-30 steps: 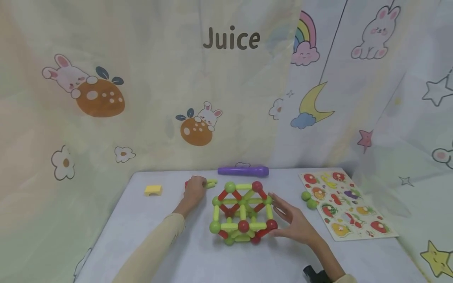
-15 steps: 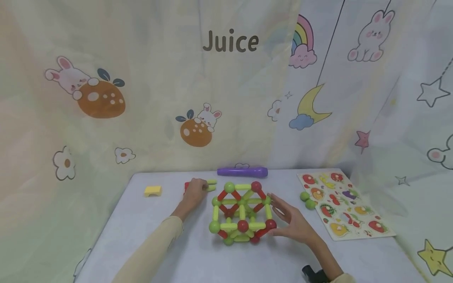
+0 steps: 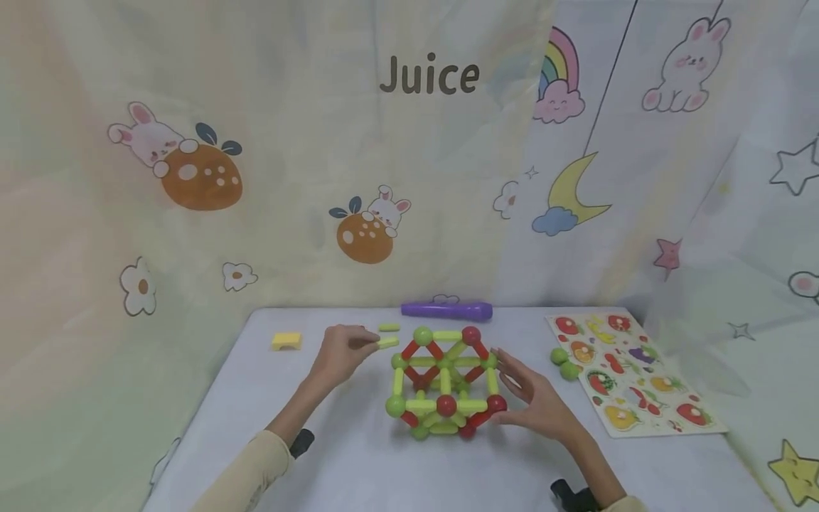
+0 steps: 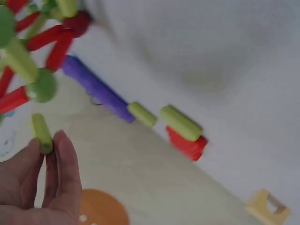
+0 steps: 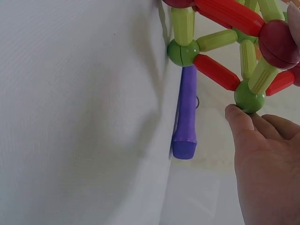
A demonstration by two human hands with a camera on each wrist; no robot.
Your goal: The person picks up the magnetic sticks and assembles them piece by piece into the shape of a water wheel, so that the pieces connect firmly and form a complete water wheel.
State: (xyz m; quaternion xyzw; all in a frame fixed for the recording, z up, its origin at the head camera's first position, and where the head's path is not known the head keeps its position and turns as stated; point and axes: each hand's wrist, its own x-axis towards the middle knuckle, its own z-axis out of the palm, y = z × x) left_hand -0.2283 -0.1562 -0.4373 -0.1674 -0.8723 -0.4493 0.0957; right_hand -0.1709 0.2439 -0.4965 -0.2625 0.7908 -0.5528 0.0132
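Observation:
My left hand (image 3: 339, 353) pinches a light-green rod (image 3: 387, 343) between thumb and fingers, left of a ball-and-rod structure. In the left wrist view the rod (image 4: 41, 131) points toward a green ball (image 4: 43, 86) of the structure, apart from it. The magnetic-looking structure (image 3: 446, 405) of red and green balls and rods stands mid-table. My right hand (image 3: 540, 407) holds its right side, fingers at an upper green ball (image 5: 249, 97) and thumb by a lower red ball (image 3: 496, 405). Beyond my left hand lie more green rods (image 4: 181, 123) and red rods (image 4: 185, 146).
A purple microphone-shaped stick (image 3: 446, 311) lies along the back edge. On the left sits a yellow arch block (image 3: 286, 341). Two green balls (image 3: 569, 370) rest beside a fruit-picture board (image 3: 640, 384) on the right. A printed curtain (image 3: 288, 178) hangs behind the table.
My left hand has lifted a green rod from the pile and drawn it toward the structure. The right hand keeps its place on the structure. The head view has shifted slightly.

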